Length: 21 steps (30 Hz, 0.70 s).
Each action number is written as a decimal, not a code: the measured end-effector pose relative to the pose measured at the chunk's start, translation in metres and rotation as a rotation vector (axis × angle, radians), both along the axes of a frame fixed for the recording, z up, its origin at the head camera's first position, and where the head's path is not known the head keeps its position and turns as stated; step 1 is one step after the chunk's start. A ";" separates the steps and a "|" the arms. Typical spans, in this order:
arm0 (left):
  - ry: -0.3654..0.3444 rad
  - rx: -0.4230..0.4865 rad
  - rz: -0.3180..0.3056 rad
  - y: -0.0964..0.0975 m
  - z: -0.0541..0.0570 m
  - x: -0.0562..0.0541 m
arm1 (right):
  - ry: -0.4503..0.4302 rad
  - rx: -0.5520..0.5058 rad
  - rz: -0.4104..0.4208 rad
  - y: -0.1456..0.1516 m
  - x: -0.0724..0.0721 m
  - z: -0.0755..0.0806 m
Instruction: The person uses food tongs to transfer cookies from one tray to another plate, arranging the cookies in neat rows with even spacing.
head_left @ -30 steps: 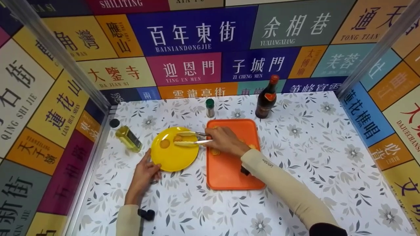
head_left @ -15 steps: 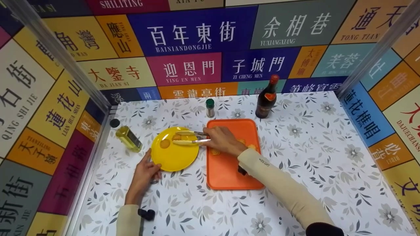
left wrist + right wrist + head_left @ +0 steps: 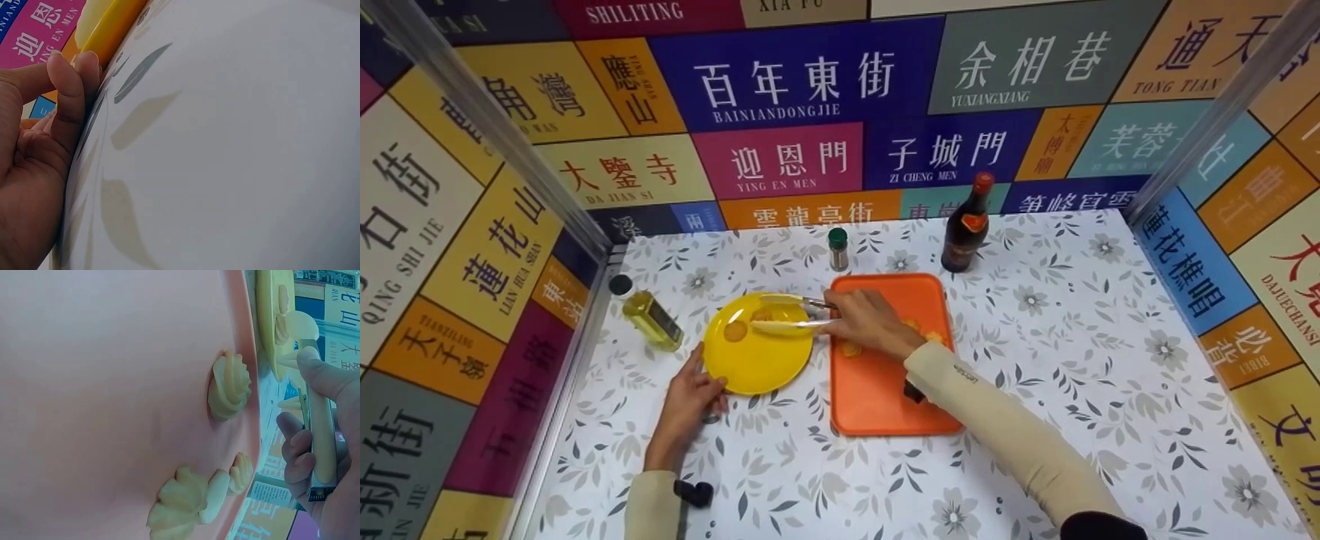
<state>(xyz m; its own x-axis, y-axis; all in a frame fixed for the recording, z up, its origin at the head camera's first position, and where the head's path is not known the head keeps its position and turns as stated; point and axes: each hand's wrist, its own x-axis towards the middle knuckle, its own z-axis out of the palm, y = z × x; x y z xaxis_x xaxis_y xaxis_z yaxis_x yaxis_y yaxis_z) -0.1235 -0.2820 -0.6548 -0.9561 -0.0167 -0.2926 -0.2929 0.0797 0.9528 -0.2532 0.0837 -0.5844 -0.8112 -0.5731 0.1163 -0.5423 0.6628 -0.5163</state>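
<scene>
My right hand [image 3: 864, 319] reaches over the orange tray [image 3: 877, 401] and grips a pair of tongs [image 3: 795, 325]. The tongs' pale ends stand apart over the yellow plate [image 3: 765, 371], one on either side of a ridged cookie [image 3: 763, 315]. To its left on the plate lies a round, flat cookie [image 3: 736, 331]. My left hand [image 3: 695, 386] holds the plate's near left rim, thumb on top. In the right wrist view, swirled cookies [image 3: 229, 386] lie on the tray, and the right hand's fingers curl round the tong handle [image 3: 323, 439].
An oil bottle [image 3: 651, 319] stands left of the plate. Behind the tray are a green-capped shaker [image 3: 838, 250] and a dark bottle with a red cap [image 3: 966, 229]. Sign-covered panels [image 3: 795, 82] enclose the floral table [image 3: 825, 487] at the back and sides.
The tongs have shifted slightly left and their ends have spread apart around the ridged cookie. My left hand and the plate have stayed in place.
</scene>
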 end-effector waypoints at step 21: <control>0.057 0.029 -0.006 0.001 0.000 0.001 | -0.036 -0.034 -0.102 0.051 0.011 0.016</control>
<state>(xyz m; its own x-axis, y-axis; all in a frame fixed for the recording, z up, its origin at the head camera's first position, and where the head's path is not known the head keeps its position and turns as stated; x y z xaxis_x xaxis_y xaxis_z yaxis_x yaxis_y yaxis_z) -0.1222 -0.2814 -0.6549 -0.9712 -0.0031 -0.2381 -0.2379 0.0537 0.9698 -0.2422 0.1344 -0.5685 -0.8692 -0.4835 0.1039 -0.4535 0.6955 -0.5573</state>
